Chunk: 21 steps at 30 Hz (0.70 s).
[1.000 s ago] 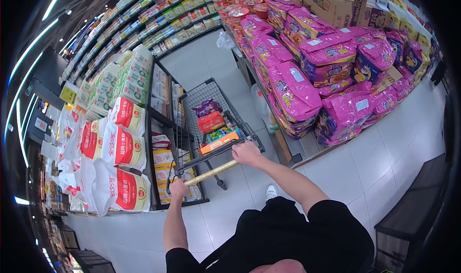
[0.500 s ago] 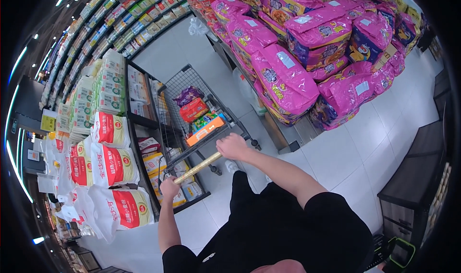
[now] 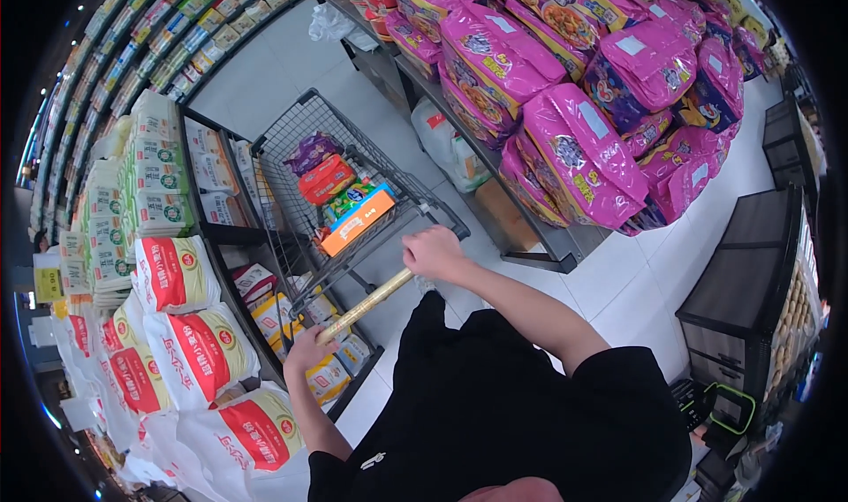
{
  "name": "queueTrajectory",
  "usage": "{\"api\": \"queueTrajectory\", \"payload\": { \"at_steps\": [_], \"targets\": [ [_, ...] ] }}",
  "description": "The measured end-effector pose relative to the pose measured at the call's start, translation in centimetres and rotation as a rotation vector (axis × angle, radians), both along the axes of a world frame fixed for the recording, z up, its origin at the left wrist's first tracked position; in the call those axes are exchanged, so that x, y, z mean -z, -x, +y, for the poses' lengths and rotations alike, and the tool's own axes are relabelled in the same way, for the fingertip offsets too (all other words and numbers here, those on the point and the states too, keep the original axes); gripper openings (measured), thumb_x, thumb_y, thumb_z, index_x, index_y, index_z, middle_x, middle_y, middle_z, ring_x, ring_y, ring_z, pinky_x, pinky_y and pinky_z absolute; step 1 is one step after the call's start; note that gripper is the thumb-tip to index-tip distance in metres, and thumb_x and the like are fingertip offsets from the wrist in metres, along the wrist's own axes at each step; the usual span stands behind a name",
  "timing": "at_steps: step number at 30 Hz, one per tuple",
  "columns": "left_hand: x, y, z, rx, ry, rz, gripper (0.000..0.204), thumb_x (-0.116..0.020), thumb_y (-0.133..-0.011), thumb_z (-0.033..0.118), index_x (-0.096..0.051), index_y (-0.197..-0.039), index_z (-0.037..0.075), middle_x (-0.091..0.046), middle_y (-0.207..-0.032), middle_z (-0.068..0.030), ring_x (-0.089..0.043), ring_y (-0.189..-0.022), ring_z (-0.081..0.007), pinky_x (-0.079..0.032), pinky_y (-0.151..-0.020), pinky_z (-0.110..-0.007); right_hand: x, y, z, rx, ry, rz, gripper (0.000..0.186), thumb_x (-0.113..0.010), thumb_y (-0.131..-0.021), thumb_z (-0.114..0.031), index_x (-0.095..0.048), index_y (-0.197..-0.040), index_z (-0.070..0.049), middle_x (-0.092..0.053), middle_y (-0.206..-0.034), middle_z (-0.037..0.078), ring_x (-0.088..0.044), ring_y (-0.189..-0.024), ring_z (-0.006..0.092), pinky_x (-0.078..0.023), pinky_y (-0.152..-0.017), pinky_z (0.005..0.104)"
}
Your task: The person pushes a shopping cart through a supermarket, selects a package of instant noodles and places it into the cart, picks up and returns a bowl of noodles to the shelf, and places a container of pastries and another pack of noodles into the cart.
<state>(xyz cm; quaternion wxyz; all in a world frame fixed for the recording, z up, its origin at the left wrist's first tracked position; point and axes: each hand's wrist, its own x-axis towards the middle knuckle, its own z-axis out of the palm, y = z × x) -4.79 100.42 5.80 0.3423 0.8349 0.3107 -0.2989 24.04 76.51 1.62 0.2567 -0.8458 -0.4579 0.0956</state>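
Both my hands are closed round the yellow handle bar point(image 3: 367, 308) of a dark wire shopping cart point(image 3: 349, 113): my left hand point(image 3: 307, 347) at its left end, my right hand point(image 3: 431, 253) at its right end. In the cart lie a purple package point(image 3: 309, 153), a red package point(image 3: 322, 179), green packages point(image 3: 349, 200) and an orange box point(image 3: 358, 222). The cart's left side is close beside a low dark shelf point(image 3: 203, 246); whether they touch I cannot tell.
White-and-red sacks point(image 3: 194, 343) and green-white packs point(image 3: 159, 175) stand at my left. At my right, pink multipacks point(image 3: 574, 148) are piled on a display above the floor point(image 3: 645, 272). A dark cabinet point(image 3: 733, 281) stands at right; curved stocked shelves point(image 3: 150, 42) are at the back.
My view has turned and moved forward, so the sacks and pink packs sit differently in the picture. The cart has advanced along the gap with both my hands still on it.
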Motion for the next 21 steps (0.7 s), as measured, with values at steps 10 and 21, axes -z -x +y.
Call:
{"api": "queueTrajectory", "payload": {
  "at_steps": [10,21],
  "targets": [
    [1.9,-13.8,-0.8,0.281,0.13,-0.244,0.042,-0.055,-0.095,0.044,-0.064,-0.097,0.003,-0.07,-0.085,-0.0162,-0.067,-0.084,-0.0362,-0.051,-0.078,-0.042,-1.1,-1.6,4.5,0.058,0.118,-0.068,0.02,-0.057,-0.079,-0.025,-0.063,-0.072,-0.007,-0.065,-0.065,0.011,-0.064,-0.064,0.0327,-0.05,-0.068,0.0434],
    [3.7,-16.2,1.6,0.228,0.321,-0.268,0.043,-0.044,-0.099,0.041,-0.063,-0.096,0.002,-0.066,-0.07,-0.0097,-0.066,-0.072,-0.027,-0.05,-0.069,-0.039,-2.1,-2.5,6.9,0.11,0.167,-0.005,0.023,-0.056,-0.083,-0.027,-0.064,-0.071,-0.008,-0.066,-0.068,0.012,-0.065,-0.068,0.0331,-0.051,-0.07,0.0457]
  ]
}}
